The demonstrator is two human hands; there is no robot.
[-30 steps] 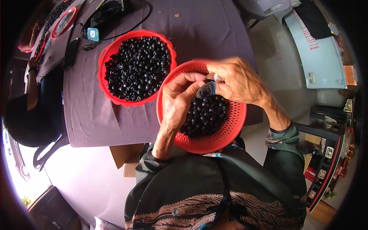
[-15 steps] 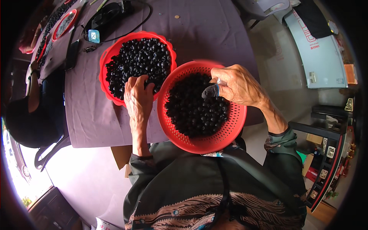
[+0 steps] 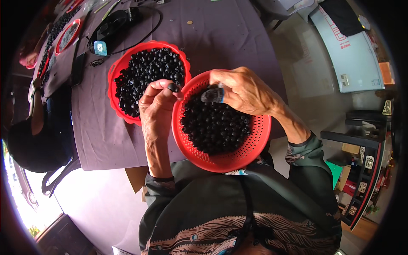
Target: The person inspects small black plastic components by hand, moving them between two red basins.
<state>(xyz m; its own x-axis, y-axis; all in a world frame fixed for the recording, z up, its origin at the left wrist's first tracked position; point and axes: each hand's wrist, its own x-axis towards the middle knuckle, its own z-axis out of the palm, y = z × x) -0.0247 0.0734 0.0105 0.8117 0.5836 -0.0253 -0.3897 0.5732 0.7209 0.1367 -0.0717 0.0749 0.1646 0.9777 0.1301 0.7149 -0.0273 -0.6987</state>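
Observation:
My left hand (image 3: 155, 106) pinches a small round black piece (image 3: 172, 87) between thumb and fingertips, raised beside the rims of two red containers. Behind it stands a scalloped red basin (image 3: 114, 100), filled with similar shiny black pieces (image 3: 146, 68), some with a hollow on top. In front of me a red perforated colander (image 3: 212, 164) also holds many dark pieces (image 3: 216, 127). Over its far part hangs my right hand (image 3: 246, 91), closed, its thumb wearing a black knitted finger cover (image 3: 211, 95). What those fingers grip is mostly hidden; only a small pale glint shows.
A purple cloth covers the table (image 3: 102, 144). At its far left lie a black strap or bag with a cable (image 3: 117, 25), a blue-white square item (image 3: 100, 48) and another red tray (image 3: 68, 36). A dark chair (image 3: 36, 140) stands left; shelving (image 3: 361, 170) is at right.
My left hand has come up out of the basin, now pinching a black piece, and moved right toward my right hand. My right hand has shifted slightly left over the colander.

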